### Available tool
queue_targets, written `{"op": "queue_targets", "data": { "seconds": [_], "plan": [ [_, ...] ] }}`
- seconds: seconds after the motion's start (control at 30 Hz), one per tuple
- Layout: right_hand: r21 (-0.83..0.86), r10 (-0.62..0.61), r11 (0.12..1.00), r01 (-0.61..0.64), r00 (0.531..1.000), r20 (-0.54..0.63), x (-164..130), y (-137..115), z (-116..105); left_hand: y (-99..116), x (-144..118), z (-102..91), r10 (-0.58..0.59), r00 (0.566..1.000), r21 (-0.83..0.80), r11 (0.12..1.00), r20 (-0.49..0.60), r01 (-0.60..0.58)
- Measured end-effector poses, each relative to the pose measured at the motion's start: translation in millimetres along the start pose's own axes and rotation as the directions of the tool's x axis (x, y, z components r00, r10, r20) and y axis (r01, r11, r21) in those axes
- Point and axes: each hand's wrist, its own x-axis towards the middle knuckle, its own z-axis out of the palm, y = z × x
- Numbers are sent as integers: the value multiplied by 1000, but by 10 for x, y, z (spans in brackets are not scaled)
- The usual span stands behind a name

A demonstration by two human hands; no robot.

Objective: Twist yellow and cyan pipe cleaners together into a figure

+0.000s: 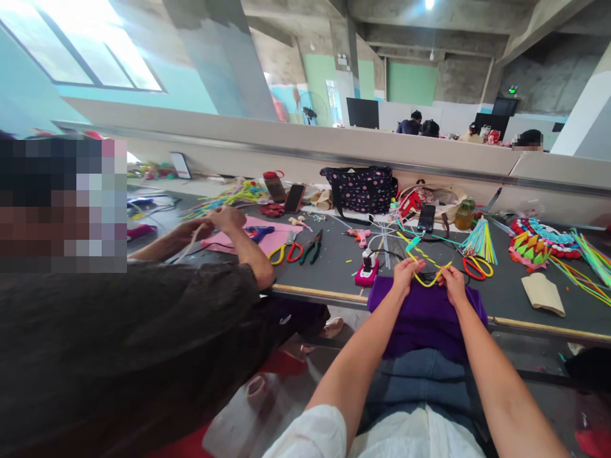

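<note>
Your left hand (pixel 405 272) pinched one end of a yellow pipe cleaner (pixel 426 262), and your right hand (pixel 452 283) pinched the other, the loop sagging between them just above the purple cloth (pixel 424 318) at the tabletop (pixel 506 292) edge. It looked light, soft and bendy, likely to kink wherever pressed, so the ends were the sound hold. A co-worker's arm (pixel 248 251) crowded your left; red scissors (pixel 475 266) lay just beyond your right, with bare tabletop past them.
</note>
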Motion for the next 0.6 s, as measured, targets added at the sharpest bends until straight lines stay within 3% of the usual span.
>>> {"op": "queue_targets", "data": {
  "seconds": [0.13, 0.33, 0.6],
  "plan": [
    [24, 3, 1000, -3, 1000, 7, -9, -35, 8, 75, 2, -84, -38, 999, -19, 999, 7, 38],
    [53, 21, 998, -22, 1000, 15, -30, -80, 16, 91, 17, -153, -3, 1000, -55, 998, -16, 3],
    [123, 37, 992, -27, 996, -80, 16, -63, -29, 88, 22, -195, -35, 999, -84, 996, -14, 33]
  ]
}}
